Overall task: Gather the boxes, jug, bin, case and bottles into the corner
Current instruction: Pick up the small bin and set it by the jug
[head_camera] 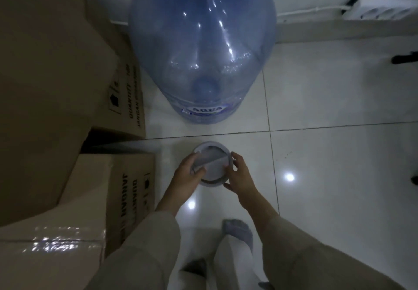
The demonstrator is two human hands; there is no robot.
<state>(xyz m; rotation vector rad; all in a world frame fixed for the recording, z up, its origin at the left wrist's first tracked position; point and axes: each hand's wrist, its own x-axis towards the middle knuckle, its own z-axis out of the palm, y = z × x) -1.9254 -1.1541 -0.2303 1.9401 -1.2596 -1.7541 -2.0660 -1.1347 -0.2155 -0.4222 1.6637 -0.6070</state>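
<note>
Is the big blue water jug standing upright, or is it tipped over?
Upright. The water jug stands on the floor tiles, its neck pointing up toward the camera and its labelled body below.

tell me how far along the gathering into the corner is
Done, it seems: the cardboard boxes and the blue jug stand together by the wall. In hand: the left hand and right hand grip the small round bin over the floor. Left: setting it down; the case and bottles are not in view.
</note>
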